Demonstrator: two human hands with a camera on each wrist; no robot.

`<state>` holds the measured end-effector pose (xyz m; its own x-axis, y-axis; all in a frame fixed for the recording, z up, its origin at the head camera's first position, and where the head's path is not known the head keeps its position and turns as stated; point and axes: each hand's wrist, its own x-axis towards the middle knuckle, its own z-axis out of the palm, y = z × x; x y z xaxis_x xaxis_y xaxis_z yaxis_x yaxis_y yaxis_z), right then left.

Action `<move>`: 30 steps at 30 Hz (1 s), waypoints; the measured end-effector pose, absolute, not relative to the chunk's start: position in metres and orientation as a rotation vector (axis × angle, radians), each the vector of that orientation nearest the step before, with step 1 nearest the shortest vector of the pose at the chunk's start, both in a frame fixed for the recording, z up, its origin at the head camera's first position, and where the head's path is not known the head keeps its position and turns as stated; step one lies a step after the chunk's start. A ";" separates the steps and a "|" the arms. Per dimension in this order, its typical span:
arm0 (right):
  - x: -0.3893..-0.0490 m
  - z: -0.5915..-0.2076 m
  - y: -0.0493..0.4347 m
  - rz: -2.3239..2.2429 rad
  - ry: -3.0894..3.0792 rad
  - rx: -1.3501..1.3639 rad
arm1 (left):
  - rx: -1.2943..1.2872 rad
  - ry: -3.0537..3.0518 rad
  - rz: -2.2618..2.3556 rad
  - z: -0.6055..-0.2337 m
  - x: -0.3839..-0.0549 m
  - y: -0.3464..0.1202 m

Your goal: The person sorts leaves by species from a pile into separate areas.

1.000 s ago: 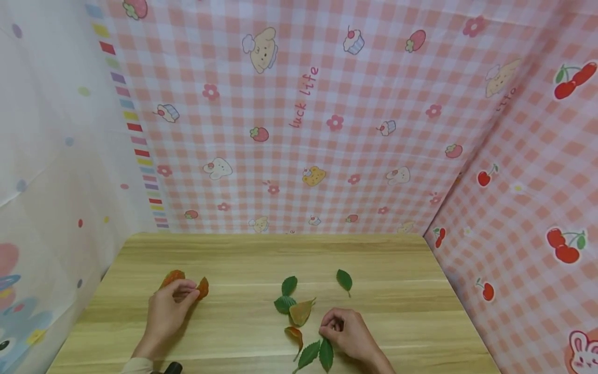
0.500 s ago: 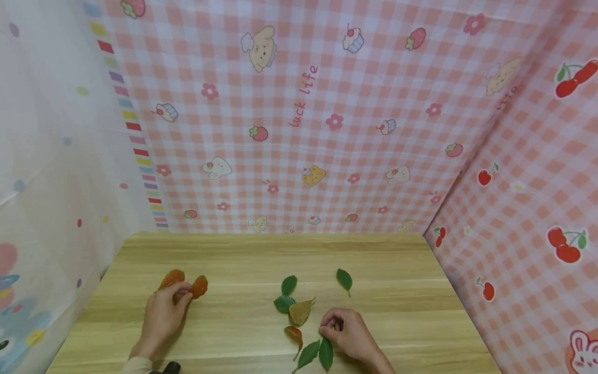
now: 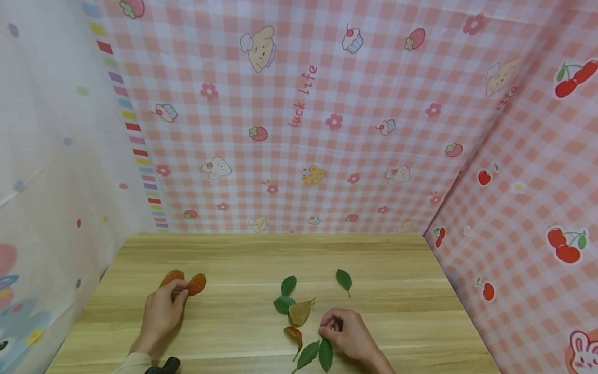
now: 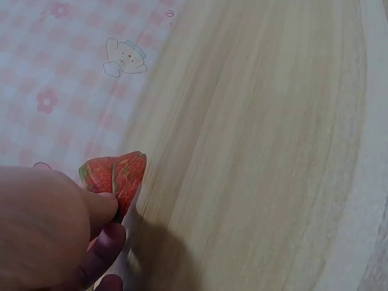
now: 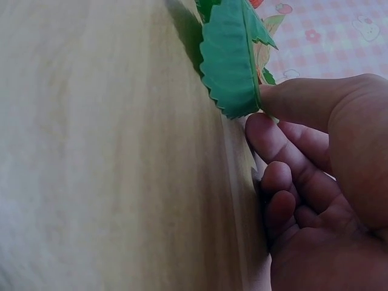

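Note:
Between thumb and fingertips, my left hand (image 3: 161, 311) pinches an orange-red leaf (image 3: 197, 284) at the left of the table; the left wrist view shows the leaf's green-flecked, veined surface. Just behind those fingers lies a second orange leaf (image 3: 173, 276), partly covered by the hand. My right hand (image 3: 349, 332), low on the right, pinches the tip of a dark green leaf (image 3: 326, 355) with toothed edges, its other fingers curled in. Beside that one is another green leaf (image 3: 308, 354), with its stem toward the near edge.
Mid-table, two green leaves (image 3: 284, 304) lie by a yellowish-brown leaf (image 3: 300, 313), with a curled orange-green leaf (image 3: 294, 335) nearer. Farther right is a single green leaf (image 3: 344, 279). Checked pink cloth (image 3: 280, 197) hangs behind the wooden table (image 3: 397, 254).
The left hand has turned the orange-red leaf from nearly edge-on to face-up and shifted slightly left, closer to the other orange leaf. The right hand has stayed in place.

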<state>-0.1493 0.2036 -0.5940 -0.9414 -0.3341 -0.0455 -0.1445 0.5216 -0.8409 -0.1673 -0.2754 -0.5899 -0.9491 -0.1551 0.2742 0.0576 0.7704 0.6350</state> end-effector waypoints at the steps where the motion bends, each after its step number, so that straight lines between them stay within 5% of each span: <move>1: -0.149 -0.594 0.204 -1.386 2.558 -0.405 | 0.072 -2.647 -0.963 -0.591 -0.168 -0.275; 30: -0.150 -0.592 0.205 -1.373 2.554 -0.432 | 0.163 -2.680 -0.968 -0.593 -0.171 -0.276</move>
